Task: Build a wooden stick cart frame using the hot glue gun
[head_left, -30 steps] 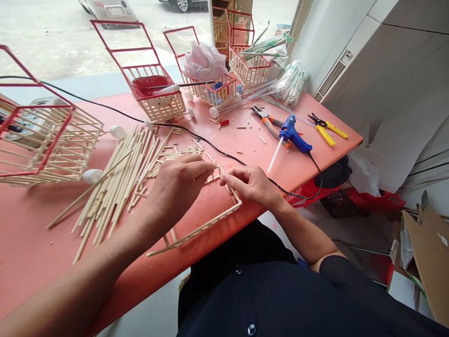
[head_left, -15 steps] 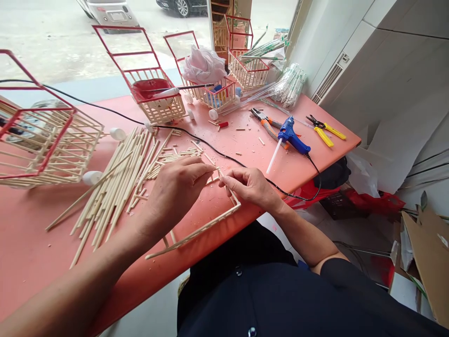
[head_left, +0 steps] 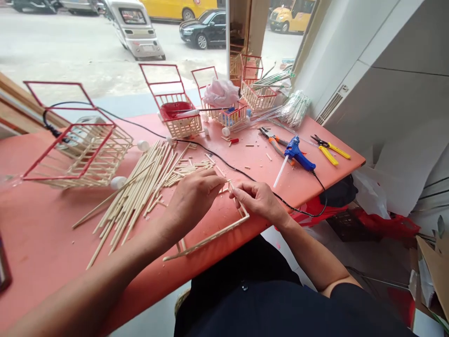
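The view has tipped upward since the earlier frame, so more of the street shows and everything on the table sits lower; the hands and the piece between them have kept almost the same pose. The person's right hand (head_left: pixel 259 200) is closed in a pinch, thumb and fingers on one side of a pale wooden frame (head_left: pixel 210 238), which lies along the near table edge. The left hand (head_left: pixel 191 194) arches over from the other side, fingers bunched at the frame's far end; whether they grip anything cannot be told. The right hand seems to steady the frame for the left's fine work, and the near edge probably keeps it close to the body.

Just beyond the left hand lie short sticks (head_left: pixel 185 172), with long sticks (head_left: pixel 135 196) beside them, likely sorted by length for easy picking. A blue glue gun (head_left: pixel 296 152) rests on the right-hand side, near orange-handled pliers (head_left: pixel 275 140) and yellow-handled cutters (head_left: pixel 329 150).

The salmon-coloured table (head_left: pixel 45 229) is flecked with scraps and crossed by a black cord (head_left: pixel 224 161). Small red-trimmed carts stand along its far side, before a window onto a street with a dark car (head_left: pixel 206 32).
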The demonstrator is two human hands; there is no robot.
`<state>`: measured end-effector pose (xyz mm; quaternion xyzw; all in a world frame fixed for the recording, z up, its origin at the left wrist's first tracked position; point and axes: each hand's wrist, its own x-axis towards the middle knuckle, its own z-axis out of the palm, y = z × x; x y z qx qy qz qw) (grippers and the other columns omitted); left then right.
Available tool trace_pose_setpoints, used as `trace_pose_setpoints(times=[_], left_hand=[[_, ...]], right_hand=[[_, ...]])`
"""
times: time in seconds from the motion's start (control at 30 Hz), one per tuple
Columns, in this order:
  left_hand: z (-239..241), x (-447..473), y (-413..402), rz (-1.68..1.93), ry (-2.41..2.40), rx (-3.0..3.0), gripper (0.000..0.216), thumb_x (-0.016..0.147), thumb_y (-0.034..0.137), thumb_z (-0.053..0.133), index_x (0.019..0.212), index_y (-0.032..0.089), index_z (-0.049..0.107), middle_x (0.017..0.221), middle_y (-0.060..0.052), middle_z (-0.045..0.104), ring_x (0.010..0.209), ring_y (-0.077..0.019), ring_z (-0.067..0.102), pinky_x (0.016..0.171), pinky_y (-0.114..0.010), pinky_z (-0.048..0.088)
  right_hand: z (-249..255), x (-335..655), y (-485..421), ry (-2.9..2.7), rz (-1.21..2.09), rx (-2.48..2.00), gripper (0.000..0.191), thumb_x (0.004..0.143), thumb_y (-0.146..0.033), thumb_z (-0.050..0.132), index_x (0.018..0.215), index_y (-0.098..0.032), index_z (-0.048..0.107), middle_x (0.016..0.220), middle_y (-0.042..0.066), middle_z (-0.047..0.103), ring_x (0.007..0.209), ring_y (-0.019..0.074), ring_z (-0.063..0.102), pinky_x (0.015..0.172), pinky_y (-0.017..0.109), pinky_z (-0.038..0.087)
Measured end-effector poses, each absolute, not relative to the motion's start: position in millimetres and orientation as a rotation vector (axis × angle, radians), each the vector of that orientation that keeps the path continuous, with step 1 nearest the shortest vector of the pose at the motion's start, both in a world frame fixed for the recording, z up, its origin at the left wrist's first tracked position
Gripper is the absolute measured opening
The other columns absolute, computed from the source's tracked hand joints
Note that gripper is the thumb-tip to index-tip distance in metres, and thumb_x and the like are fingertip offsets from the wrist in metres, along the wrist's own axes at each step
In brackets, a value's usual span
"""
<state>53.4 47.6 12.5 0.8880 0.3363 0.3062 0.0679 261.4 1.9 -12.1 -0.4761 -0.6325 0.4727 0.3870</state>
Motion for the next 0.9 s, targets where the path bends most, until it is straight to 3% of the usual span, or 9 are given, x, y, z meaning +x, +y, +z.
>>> trace_pose_setpoints(times=[0.33,0.9], left_hand=[[17,53,54,0.771,1.119,2.561,0.029,0.097,0.02,0.057,0.08,0.015,0.081,0.077,-0.006,0.071,0.07,-0.0164,0.061,0.067,-0.03,0.04],[22,49,60,0.801,1.023,2.523,0.024,0.09,0.017,0.059,0.084,0.017,0.082,0.073,-0.003,0.072,0.069,-0.0155,0.066,0.068,-0.031,0.044]], right_hand=[[-8,262,4,-1.606,1.193,-1.242,0.034,0.1,-0.048,0.065,0.086,-0.017,0.073,0.07,-0.001,0.066,0.059,0.0107,0.058,0.062,0.026,0.046],[-5,260,6,-1.64,1.143,-1.253,0.029,0.099,-0.042,0.065,0.086,-0.017,0.073,0.068,-0.002,0.068,0.058,0.0099,0.058,0.059,0.024,0.044]])
